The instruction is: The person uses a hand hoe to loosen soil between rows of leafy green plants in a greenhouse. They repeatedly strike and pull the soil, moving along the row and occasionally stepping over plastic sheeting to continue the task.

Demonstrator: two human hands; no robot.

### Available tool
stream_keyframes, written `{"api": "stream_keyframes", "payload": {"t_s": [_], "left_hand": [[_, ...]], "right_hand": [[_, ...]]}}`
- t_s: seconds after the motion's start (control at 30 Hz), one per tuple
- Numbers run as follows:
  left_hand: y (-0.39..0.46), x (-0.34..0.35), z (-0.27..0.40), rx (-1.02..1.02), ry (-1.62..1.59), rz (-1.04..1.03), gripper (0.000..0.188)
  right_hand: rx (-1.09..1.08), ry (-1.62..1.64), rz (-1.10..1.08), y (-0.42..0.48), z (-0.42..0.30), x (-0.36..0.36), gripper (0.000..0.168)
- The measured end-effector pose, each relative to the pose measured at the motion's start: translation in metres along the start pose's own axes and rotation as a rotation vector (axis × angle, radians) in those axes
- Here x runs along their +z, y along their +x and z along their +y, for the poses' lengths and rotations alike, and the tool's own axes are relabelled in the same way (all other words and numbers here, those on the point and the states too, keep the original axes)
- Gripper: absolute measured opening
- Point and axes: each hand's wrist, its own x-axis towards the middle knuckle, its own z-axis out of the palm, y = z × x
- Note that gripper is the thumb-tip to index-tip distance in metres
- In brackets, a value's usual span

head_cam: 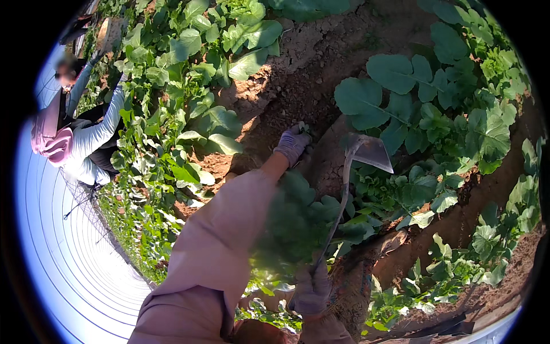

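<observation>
My left hand (294,144), in a pale purple glove, reaches down to the shaded soil in the middle of the view. Its fingers close on a small green plant (304,127) at the ground. My right hand (312,290), also gloved, is low in the view and grips the thin, curved handle of a hand hoe (345,185). The hoe's flat metal blade (373,155) hangs to the right of my left hand, in front of broad leaves. Blurred dark green leaves (283,223) fill the space between my left forearm and the hoe handle; what holds them is hidden.
Rows of leafy crop plants grow on the left (189,43) and right (399,107), with bare brown soil (309,47) between them. A person (90,133) in a pale top crouches beyond the left row. A ribbed translucent cover (73,262) curves along the left edge.
</observation>
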Motion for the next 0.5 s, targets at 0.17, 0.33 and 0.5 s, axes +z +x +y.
{"api": "stream_keyframes", "payload": {"t_s": [0.17, 0.33, 0.5], "left_hand": [[-0.053, -0.005, 0.003, 0.078, -0.185, -0.037, 0.022], [-0.095, 0.002, 0.018, 0.11, -0.276, -0.146, 0.014], [-0.154, 0.025, 0.027, 0.112, -0.082, -0.203, 0.017]], "right_hand": [[-0.076, -0.026, 0.03, -0.002, -0.02, -0.006, 0.044], [-0.169, 0.167, 0.021, -0.005, -0.026, -0.022, 0.045], [0.022, 0.494, 0.066, -0.005, -0.034, -0.048, 0.045]]}}
